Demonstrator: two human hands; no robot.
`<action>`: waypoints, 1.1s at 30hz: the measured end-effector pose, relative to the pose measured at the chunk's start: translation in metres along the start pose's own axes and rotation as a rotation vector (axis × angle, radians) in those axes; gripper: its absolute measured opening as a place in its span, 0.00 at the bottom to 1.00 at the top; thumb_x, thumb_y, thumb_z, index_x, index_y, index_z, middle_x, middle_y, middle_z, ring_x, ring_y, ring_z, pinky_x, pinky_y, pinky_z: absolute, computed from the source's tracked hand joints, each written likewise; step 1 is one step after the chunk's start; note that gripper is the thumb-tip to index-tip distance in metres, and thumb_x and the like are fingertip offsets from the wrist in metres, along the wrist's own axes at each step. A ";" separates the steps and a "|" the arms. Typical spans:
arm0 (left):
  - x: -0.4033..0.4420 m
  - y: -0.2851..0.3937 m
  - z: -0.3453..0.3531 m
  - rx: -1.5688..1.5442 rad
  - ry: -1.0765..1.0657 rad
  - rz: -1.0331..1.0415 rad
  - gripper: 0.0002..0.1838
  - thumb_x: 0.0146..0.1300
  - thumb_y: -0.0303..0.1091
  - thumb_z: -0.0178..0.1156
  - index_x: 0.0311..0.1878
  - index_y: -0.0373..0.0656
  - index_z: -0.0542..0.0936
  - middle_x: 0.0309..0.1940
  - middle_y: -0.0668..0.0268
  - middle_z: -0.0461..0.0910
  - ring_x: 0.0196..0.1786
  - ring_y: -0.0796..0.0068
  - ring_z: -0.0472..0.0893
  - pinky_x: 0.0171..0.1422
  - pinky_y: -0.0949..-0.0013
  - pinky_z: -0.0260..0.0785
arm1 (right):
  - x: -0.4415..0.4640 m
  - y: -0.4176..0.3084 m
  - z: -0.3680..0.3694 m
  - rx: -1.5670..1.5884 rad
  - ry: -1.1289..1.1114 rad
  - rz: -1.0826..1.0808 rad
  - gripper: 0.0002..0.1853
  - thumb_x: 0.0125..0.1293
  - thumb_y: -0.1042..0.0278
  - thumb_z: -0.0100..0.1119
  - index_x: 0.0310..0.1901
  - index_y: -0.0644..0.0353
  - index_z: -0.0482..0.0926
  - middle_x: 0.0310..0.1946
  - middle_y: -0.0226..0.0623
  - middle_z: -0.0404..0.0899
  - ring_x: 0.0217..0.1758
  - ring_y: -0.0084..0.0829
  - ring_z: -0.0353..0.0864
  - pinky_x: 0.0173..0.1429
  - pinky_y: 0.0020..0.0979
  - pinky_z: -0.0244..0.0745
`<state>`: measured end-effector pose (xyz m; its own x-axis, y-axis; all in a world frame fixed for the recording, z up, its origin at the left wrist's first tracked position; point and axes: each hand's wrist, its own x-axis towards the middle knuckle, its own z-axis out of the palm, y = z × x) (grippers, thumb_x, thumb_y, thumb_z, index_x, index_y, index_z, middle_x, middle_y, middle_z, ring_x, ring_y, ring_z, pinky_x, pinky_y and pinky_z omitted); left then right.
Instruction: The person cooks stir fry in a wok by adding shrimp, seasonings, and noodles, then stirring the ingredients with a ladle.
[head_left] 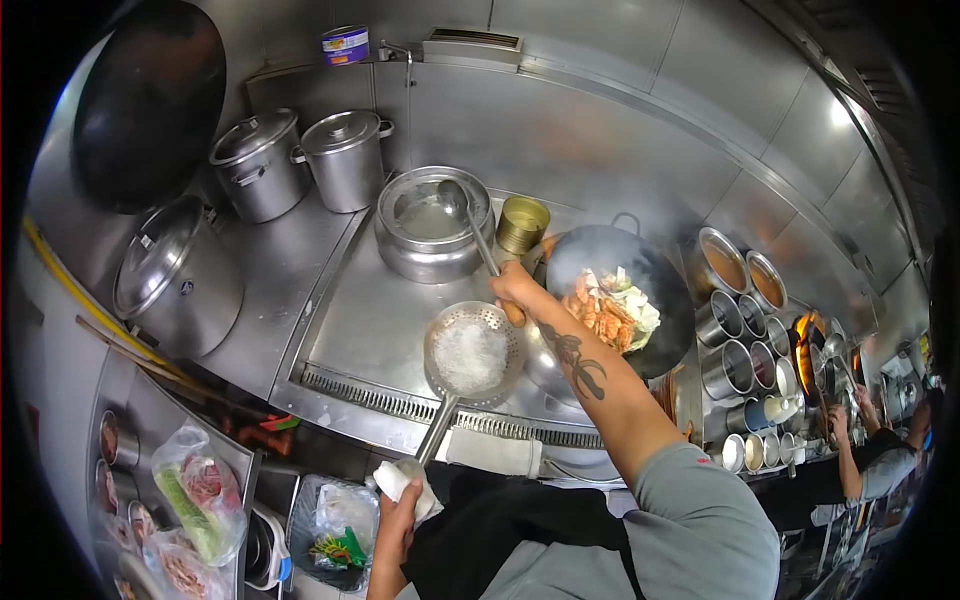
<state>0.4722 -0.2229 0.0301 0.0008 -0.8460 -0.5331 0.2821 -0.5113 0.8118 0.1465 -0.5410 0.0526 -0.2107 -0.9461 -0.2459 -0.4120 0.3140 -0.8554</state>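
My right hand (pixel 514 286) grips the wooden handle of a ladle (pixel 480 238). The ladle's bowl rests over the rim of a round steel pot (pixel 430 262) with clear liquid in it. Lower down, my left hand (pixel 402 512) is closed around a folded white cloth (pixel 425 496), wrapped at the handle end of a perforated strainer (pixel 511 346). White, shiny stuff lies in the strainer; I cannot make out what it is. To the right of my right forearm, a dark wok (pixel 672 285) steams, with orange-brown pieces (pixel 597 318) and pale cabbage-like leaves (pixel 638 310) inside.
A yellowish tin (pixel 523 224) stands beside the pot. Lidded stockpots (pixel 345 165) line the left and back. Several steel containers (pixel 728 368) sit at right. A bin (pixel 308 520) and bagged food (pixel 200 495) are lower left. Another person's hand (pixel 840 420) works near flames at far right.
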 end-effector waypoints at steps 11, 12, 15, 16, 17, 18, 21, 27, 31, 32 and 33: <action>0.000 0.019 0.024 0.013 -0.112 -0.068 0.29 0.66 0.47 0.59 0.62 0.37 0.67 0.48 0.64 0.75 0.50 0.74 0.75 0.55 0.70 0.67 | -0.039 -0.003 -0.070 1.616 -0.791 0.308 0.17 0.64 0.73 0.49 0.51 0.73 0.65 0.30 0.31 0.72 0.21 0.19 0.73 0.24 0.23 0.66; 0.001 0.019 0.032 0.002 -0.161 -0.062 0.30 0.67 0.48 0.57 0.63 0.37 0.66 0.50 0.64 0.74 0.51 0.74 0.74 0.57 0.70 0.66 | -0.055 -0.003 -0.083 1.648 -0.804 0.291 0.17 0.64 0.73 0.49 0.52 0.74 0.65 0.30 0.31 0.72 0.22 0.18 0.73 0.24 0.23 0.66; 0.014 0.003 0.052 0.015 -0.323 -0.085 0.31 0.71 0.53 0.51 0.66 0.37 0.64 0.53 0.65 0.72 0.57 0.75 0.71 0.62 0.71 0.62 | -0.112 0.002 -0.125 1.637 -0.712 0.215 0.18 0.64 0.72 0.50 0.53 0.73 0.64 0.30 0.32 0.72 0.22 0.19 0.72 0.25 0.23 0.65; 0.020 -0.005 0.060 -0.002 -0.343 -0.108 0.31 0.71 0.52 0.51 0.66 0.37 0.64 0.54 0.65 0.72 0.57 0.74 0.71 0.63 0.70 0.62 | -0.130 0.006 -0.140 1.644 -0.685 0.202 0.17 0.64 0.72 0.50 0.52 0.71 0.64 0.29 0.32 0.73 0.23 0.20 0.72 0.25 0.23 0.65; 0.026 -0.014 0.069 -0.018 -0.362 -0.135 0.30 0.71 0.52 0.51 0.66 0.38 0.64 0.54 0.65 0.73 0.57 0.74 0.71 0.63 0.70 0.62 | -0.145 0.016 -0.155 1.605 -0.663 0.159 0.18 0.64 0.71 0.50 0.53 0.71 0.65 0.30 0.32 0.72 0.23 0.19 0.72 0.25 0.23 0.65; 0.032 -0.026 0.078 -0.034 -0.381 -0.163 0.30 0.71 0.52 0.50 0.66 0.38 0.64 0.54 0.65 0.73 0.57 0.73 0.71 0.63 0.70 0.62 | -0.164 0.023 -0.169 1.604 -0.643 0.158 0.16 0.66 0.71 0.48 0.53 0.71 0.66 0.31 0.32 0.72 0.22 0.19 0.71 0.25 0.23 0.64; 0.036 -0.041 0.112 -0.097 -0.498 -0.246 0.31 0.72 0.56 0.47 0.65 0.40 0.66 0.55 0.62 0.75 0.56 0.66 0.75 0.66 0.66 0.63 | -0.217 0.048 -0.205 1.542 -0.582 0.111 0.15 0.67 0.71 0.43 0.54 0.69 0.65 0.31 0.30 0.70 0.22 0.20 0.70 0.24 0.24 0.64; 0.053 -0.072 0.214 -0.093 -0.670 -0.413 0.35 0.70 0.67 0.34 0.58 0.45 0.71 0.46 0.60 0.77 0.47 0.61 0.79 0.47 0.49 0.74 | -0.283 0.105 -0.259 1.191 -0.210 0.279 0.14 0.66 0.72 0.46 0.51 0.66 0.67 0.27 0.29 0.70 0.17 0.18 0.67 0.21 0.25 0.66; 0.068 -0.097 0.309 -0.087 -0.695 -0.502 0.39 0.66 0.73 0.30 0.59 0.48 0.70 0.49 0.60 0.75 0.50 0.56 0.77 0.45 0.45 0.72 | -0.314 0.127 -0.272 0.994 -0.048 0.251 0.13 0.63 0.74 0.50 0.49 0.65 0.67 0.26 0.30 0.71 0.17 0.20 0.68 0.21 0.25 0.64; 0.066 -0.096 0.330 -0.074 -0.678 -0.494 0.40 0.66 0.73 0.30 0.59 0.48 0.69 0.50 0.59 0.74 0.50 0.55 0.76 0.45 0.45 0.71 | -0.321 0.128 -0.275 0.950 -0.016 0.225 0.13 0.62 0.75 0.51 0.48 0.65 0.68 0.26 0.30 0.71 0.17 0.21 0.69 0.20 0.24 0.63; 0.079 -0.109 0.348 -0.120 -0.672 -0.528 0.37 0.66 0.72 0.32 0.59 0.48 0.69 0.50 0.59 0.73 0.50 0.55 0.75 0.44 0.46 0.71 | -0.327 0.127 -0.276 0.827 0.057 0.205 0.12 0.59 0.77 0.52 0.46 0.64 0.70 0.22 0.30 0.71 0.16 0.22 0.70 0.19 0.26 0.63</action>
<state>0.1078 -0.2863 -0.0172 -0.7162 -0.4309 -0.5489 0.1847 -0.8756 0.4464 -0.0821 -0.1700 0.1501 -0.2634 -0.8645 -0.4281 0.4140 0.2996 -0.8596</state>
